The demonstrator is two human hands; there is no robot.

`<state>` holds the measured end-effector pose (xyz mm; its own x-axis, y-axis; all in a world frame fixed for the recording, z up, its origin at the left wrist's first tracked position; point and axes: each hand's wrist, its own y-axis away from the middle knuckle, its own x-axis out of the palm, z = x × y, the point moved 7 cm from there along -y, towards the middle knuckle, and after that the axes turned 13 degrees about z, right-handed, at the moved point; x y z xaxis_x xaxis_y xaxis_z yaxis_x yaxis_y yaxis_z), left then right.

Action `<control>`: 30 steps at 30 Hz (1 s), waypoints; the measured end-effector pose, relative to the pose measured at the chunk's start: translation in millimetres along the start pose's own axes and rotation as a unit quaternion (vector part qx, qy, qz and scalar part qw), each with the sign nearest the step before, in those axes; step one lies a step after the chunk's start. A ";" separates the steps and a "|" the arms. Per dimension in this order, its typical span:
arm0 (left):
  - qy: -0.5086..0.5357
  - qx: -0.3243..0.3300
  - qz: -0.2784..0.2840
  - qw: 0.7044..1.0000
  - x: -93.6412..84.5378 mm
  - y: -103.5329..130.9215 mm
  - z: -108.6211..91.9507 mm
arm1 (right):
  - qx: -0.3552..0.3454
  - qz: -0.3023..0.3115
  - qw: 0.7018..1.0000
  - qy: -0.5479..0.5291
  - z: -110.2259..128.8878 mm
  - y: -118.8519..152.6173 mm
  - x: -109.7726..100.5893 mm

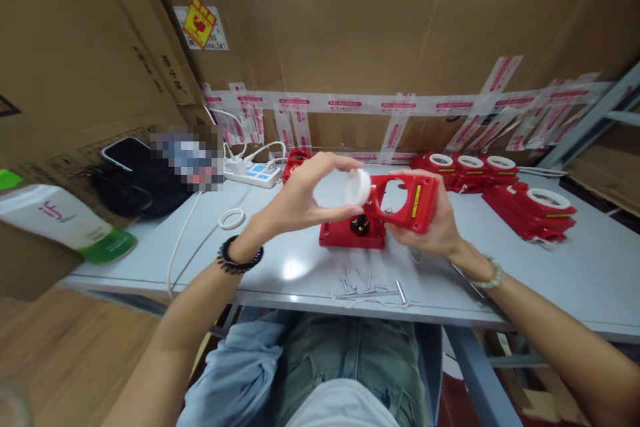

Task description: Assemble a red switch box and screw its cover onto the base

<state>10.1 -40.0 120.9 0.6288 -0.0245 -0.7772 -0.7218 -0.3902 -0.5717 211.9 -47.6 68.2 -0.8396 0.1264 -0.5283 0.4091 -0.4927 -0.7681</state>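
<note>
Hands (pixel 297 197) (pixel 443 230) curl, left pinching a round white piece (pixel 359 187), right gripping a round-holed red frame (pixel 425 203).

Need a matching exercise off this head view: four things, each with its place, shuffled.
Things:
1. White round piece
2. Red frame
3. Screws
4. Power strip

Places:
A. Lying near the front edge of the table
B. Held in the right hand
C. At the back, below the taped cardboard
D. Between thumb and fingers of the left hand

Pairs: 1-D, 2-B, 3-A, 4-C
</note>
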 end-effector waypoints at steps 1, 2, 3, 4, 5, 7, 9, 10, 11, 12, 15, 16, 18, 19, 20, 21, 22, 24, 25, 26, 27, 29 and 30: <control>-0.008 0.037 -0.025 0.999 5.6 -6.7 -8.8 | -0.005 -0.001 1.000 0.011 0.7 0.5 0.7; -0.015 0.064 -0.044 0.997 11.3 -10.8 -15.2 | -0.008 0.000 1.000 0.014 0.9 0.8 1.4; -0.022 0.084 -0.052 0.995 17.8 -12.8 -19.4 | -0.013 0.001 1.000 0.015 1.7 0.8 1.7; -0.028 0.097 -0.064 0.993 22.7 -12.5 -21.2 | -0.024 0.001 1.000 0.020 3.8 0.8 1.8; -0.032 0.101 -0.073 0.992 26.8 -10.7 -21.0 | -0.040 0.003 0.999 0.028 6.7 0.6 2.1; -0.033 0.106 -0.089 0.990 32.1 -4.6 -18.3 | -0.072 0.014 0.996 0.047 13.5 0.0 3.5; -0.020 0.115 -0.102 0.988 34.2 1.5 -15.7 | -0.092 0.023 0.993 0.064 18.7 -0.5 5.3; -0.012 0.119 -0.107 0.987 34.6 3.7 -15.0 | -0.097 0.028 0.993 0.068 20.2 -0.8 6.4; -0.003 0.122 -0.111 0.986 34.9 5.2 -14.6 | -0.100 0.031 0.992 0.068 21.3 -1.1 7.3; 0.004 0.122 -0.113 0.986 35.1 6.0 -14.4 | -0.103 0.033 0.992 0.068 22.2 -1.4 8.2; 0.010 0.119 -0.111 0.987 36.5 6.3 -15.2 | -0.111 0.039 0.991 0.064 23.3 -2.2 10.5; 0.010 0.118 -0.109 0.987 37.0 6.3 -15.5 | -0.112 0.039 0.991 0.066 23.3 -2.3 10.8; 0.010 0.117 -0.107 0.987 37.3 6.6 -15.7 | -0.115 0.038 0.990 0.074 23.7 -1.8 11.1; 0.011 0.115 -0.108 0.987 37.1 6.8 -15.6 | -0.114 0.039 0.990 0.078 23.5 -1.3 11.3; 0.011 0.114 -0.109 0.987 36.8 7.1 -15.4 | -0.105 0.041 0.990 0.082 22.7 -0.8 11.4; 0.011 0.111 -0.110 0.988 36.5 7.3 -15.3 | -0.093 0.044 0.991 0.085 21.4 -0.4 11.6; 0.009 0.109 -0.110 0.988 36.2 7.4 -15.2 | -0.080 0.047 0.992 0.086 19.9 0.0 11.8; 0.002 0.106 -0.110 0.988 36.0 7.5 -15.4 | -0.068 0.048 0.993 0.080 18.6 0.8 11.7; -0.001 0.106 -0.109 0.988 35.9 7.5 -15.7 | -0.072 0.047 0.993 0.075 19.1 1.0 11.7; -0.003 0.106 -0.109 0.988 35.8 7.5 -16.0 | -0.081 0.045 0.993 0.071 20.2 1.2 11.6; -0.004 0.107 -0.109 0.988 35.8 7.5 -16.2 | -0.088 0.045 0.993 0.069 20.9 1.1 11.7; -0.005 0.107 -0.107 0.989 35.9 7.5 -16.3 | -0.096 0.042 0.992 0.072 21.5 0.7 11.7; -0.005 0.107 -0.106 0.989 35.8 7.5 -16.3 | -0.095 0.041 0.992 0.075 21.2 0.5 11.7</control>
<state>31.9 -58.8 93.1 0.7698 0.0467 -0.6366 -0.6200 -0.1824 -0.7631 194.7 -64.7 69.3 -0.7436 0.2266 -0.6291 0.5456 -0.3381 -0.7668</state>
